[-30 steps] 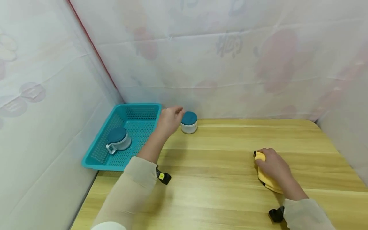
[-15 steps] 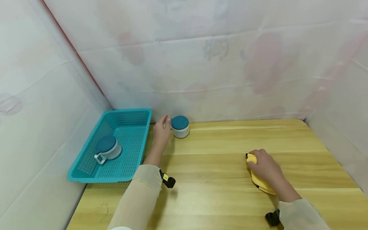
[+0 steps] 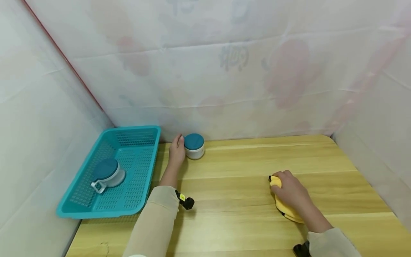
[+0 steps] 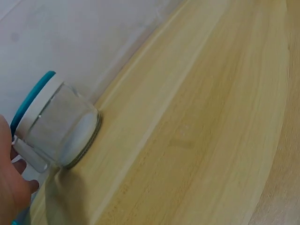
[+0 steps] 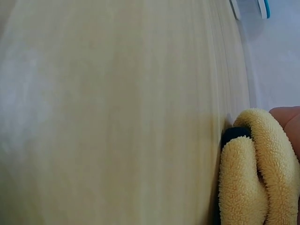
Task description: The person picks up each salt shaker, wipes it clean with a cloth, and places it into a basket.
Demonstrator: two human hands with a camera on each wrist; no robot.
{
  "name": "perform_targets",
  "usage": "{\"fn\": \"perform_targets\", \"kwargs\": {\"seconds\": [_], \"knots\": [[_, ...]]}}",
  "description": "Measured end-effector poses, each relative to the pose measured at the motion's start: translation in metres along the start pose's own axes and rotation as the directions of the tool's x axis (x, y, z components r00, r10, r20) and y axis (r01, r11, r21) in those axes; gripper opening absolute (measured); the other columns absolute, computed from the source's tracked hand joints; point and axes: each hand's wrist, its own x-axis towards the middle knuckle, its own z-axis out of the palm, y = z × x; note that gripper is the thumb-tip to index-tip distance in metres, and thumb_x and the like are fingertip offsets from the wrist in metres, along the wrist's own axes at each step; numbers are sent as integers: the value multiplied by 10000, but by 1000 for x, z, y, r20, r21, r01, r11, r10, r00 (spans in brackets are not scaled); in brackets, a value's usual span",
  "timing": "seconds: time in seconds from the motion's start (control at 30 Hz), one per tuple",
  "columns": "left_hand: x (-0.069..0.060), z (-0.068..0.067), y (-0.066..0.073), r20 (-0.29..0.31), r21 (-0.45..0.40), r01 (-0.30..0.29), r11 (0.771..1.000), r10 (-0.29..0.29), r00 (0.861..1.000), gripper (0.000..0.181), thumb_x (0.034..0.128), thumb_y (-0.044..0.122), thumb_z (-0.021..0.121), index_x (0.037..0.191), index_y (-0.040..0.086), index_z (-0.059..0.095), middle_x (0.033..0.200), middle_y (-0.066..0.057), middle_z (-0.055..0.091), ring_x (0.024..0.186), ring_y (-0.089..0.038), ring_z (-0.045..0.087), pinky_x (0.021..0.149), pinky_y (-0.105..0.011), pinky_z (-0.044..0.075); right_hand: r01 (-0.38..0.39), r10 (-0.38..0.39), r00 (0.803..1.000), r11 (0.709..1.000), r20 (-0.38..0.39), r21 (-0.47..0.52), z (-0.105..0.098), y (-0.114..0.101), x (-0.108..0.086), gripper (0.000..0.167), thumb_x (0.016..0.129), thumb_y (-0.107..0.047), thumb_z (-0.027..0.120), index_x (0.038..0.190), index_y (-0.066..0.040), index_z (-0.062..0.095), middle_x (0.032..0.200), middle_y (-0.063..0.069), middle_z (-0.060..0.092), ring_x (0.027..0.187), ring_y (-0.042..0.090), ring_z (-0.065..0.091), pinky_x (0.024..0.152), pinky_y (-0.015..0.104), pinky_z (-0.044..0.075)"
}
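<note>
A clear glass jar [image 3: 194, 146] with a blue lid and a side handle stands upright at the back edge of the table. My left hand [image 3: 177, 151] is at its left side; in the left wrist view the fingers curl about the handle [image 4: 31, 157], the thumb close to the lid. Over on the right, my right hand [image 3: 291, 191] grips a folded yellow cloth [image 3: 282, 205] with dark edging, which lies against the tabletop. The cloth's fluffy folds [image 5: 243, 183] fill the lower right of the right wrist view; the palm is hidden.
On the left sits a turquoise plastic basket [image 3: 151, 171] holding another blue-lidded jar [image 3: 110, 174], its handle facing front left. The wooden table [image 3: 231, 200] meets a pale printed sheet [image 3: 205, 71] behind, with more sheeting at both sides.
My left hand has come round to the jar's handle and now holds it. The jar stays put on the table. The right hand keeps its grip on the cloth, while the head view shifts rightward.
</note>
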Motion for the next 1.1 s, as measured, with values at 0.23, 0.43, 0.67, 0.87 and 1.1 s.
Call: {"fn": "perform_targets", "kwargs": {"seconds": [0.23, 0.43, 0.67, 0.87, 1.1], "knots": [[-3, -4, -8, 15, -51, 9, 999, -9, 1000, 461, 1095, 298, 312, 1485, 77, 418, 1523, -135, 413, 1421, -306, 364, 1154, -470, 333, 3, -3, 1000, 1000, -1, 0, -5, -3, 1, 457, 911, -242, 585, 1318, -37, 555, 1263, 235, 510, 916, 314, 551, 618, 365, 435], [-8, -1, -10, -10, -112, -4, 994, 3, 1000, 411, 1052, 114, 418, 1444, -3, 457, 1497, -184, 428, 1411, -321, 374, 1146, -454, 351, 10, -10, 1000, 1000, -3, -6, -8, -1, 4, 461, 915, -243, 578, 1324, -32, 547, 1253, 240, 509, 872, 296, 536, 592, 337, 409], [-21, 2, -9, -10, -16, -14, 1000, 14, 1000, 352, 1011, 144, 555, 1337, 15, 581, 1309, -167, 582, 1219, -293, 550, 989, -429, 508, 13, -13, 1000, 1000, -3, -10, -10, -1, 10, 468, 915, -247, 572, 1325, -24, 543, 1240, 247, 507, 835, 275, 529, 579, 322, 393], [-34, 4, -16, -37, 49, -68, 996, 70, 997, 301, 957, 181, 662, 1205, 10, 666, 1163, -143, 669, 1081, -268, 636, 862, -367, 575, 17, -17, 1000, 1000, 8, -5, -7, -1, 16, 467, 921, -257, 578, 1328, -31, 543, 1241, 238, 507, 850, 275, 535, 585, 324, 398], [-55, 2, -19, -68, 53, -91, 994, 94, 993, 253, 944, 175, 675, 1123, -2, 705, 1079, -132, 684, 1031, -271, 650, 817, -348, 583, 19, -19, 1000, 1000, 12, -9, -8, -2, 22, 475, 923, -263, 571, 1340, -39, 538, 1247, 247, 494, 860, 295, 538, 583, 338, 409]]}}
